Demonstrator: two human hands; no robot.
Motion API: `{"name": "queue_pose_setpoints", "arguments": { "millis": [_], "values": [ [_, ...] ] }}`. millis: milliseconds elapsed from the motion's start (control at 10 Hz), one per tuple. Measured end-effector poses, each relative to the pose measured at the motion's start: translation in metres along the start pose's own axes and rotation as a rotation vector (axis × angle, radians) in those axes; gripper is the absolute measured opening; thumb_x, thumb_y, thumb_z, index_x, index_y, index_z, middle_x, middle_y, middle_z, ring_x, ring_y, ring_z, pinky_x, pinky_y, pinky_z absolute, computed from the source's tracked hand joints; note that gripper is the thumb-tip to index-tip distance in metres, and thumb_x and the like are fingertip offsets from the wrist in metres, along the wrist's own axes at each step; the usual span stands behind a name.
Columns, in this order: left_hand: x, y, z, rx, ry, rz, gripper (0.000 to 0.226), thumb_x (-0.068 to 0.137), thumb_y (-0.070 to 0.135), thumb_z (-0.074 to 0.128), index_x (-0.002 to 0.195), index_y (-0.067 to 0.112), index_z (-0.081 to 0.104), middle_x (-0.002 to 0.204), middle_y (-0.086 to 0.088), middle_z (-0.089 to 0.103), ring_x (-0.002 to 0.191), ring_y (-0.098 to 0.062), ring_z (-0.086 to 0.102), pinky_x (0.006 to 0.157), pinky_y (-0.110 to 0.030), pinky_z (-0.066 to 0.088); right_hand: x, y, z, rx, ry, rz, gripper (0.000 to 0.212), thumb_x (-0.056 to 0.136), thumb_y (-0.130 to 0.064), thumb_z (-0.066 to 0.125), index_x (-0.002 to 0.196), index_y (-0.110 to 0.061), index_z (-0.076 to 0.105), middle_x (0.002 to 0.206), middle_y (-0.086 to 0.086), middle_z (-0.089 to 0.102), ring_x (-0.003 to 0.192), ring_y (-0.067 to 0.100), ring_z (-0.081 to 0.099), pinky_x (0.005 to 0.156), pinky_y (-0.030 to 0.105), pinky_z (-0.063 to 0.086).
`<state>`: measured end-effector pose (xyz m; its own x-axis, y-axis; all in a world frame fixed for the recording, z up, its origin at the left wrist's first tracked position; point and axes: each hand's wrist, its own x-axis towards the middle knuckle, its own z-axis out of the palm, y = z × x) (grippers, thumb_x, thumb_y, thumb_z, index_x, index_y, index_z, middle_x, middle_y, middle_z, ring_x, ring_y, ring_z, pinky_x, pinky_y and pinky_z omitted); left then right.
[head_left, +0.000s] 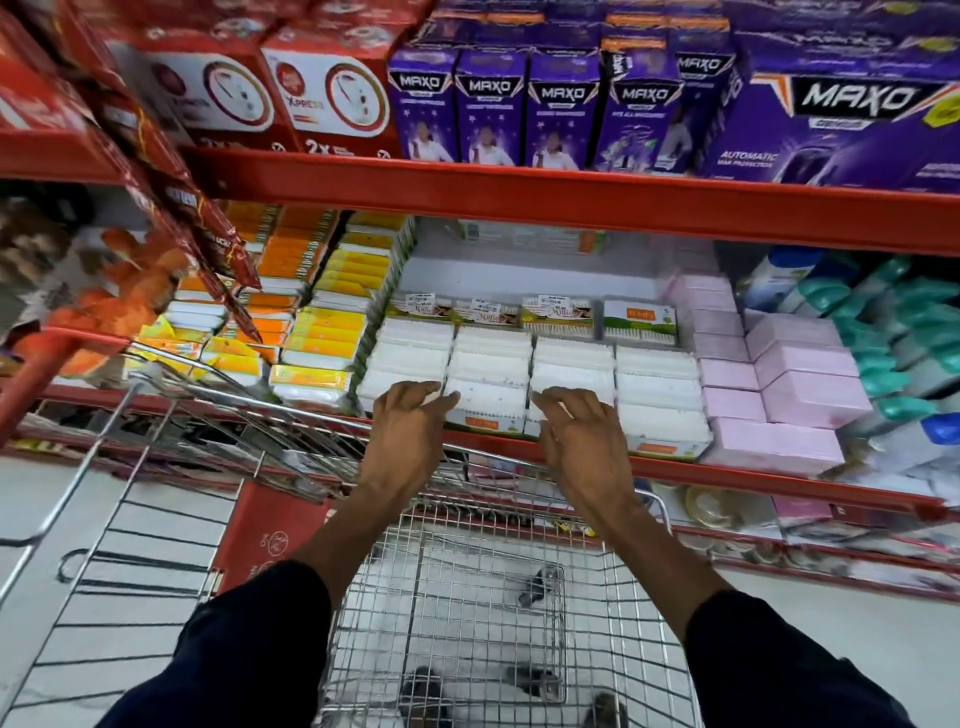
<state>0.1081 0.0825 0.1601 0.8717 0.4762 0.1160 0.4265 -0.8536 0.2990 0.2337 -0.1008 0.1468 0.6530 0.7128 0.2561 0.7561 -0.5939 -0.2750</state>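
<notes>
reached over the wire cart (639, 597) with left hand (402, 418) and right hand (576, 431), both empty, fingers spread and loosely bent, poised either side of the front white swab pack (488, 402) at the lip of the red shelf (753, 475). probably called for pinching its two sides together and lifting straight up, without dragging neighbouring packs (660, 415) off the edge

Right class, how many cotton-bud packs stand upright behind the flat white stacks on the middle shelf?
4, side by side at the back: leftmost pack, second pack, third pack, and the orange-labelled rightmost pack. More may be hidden behind them.
</notes>
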Motion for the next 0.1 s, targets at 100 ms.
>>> {"name": "queue_pose_setpoints", "arguments": {
  "millis": [100],
  "values": [
    [-0.0057, 0.0007, -0.0038, 0.029, -0.003, 0.019, 0.038, 0.092, 0.017, 0.056, 0.129, 0.024, 0.058, 0.14, -0.008, 0.056, 0.13, -0.033, 0.043, 0.106, -0.057, 0.038, -0.0015, -0.0104, 0.004, -0.037, -0.043, -0.1, 0.047, 0.09, -0.015, 0.065, 0.135, -0.018, 0.054, 0.136, 0.004, 0.061, 0.125, 0.025, 0.054, 0.105, 0.042, 0.044]
  ]
}}
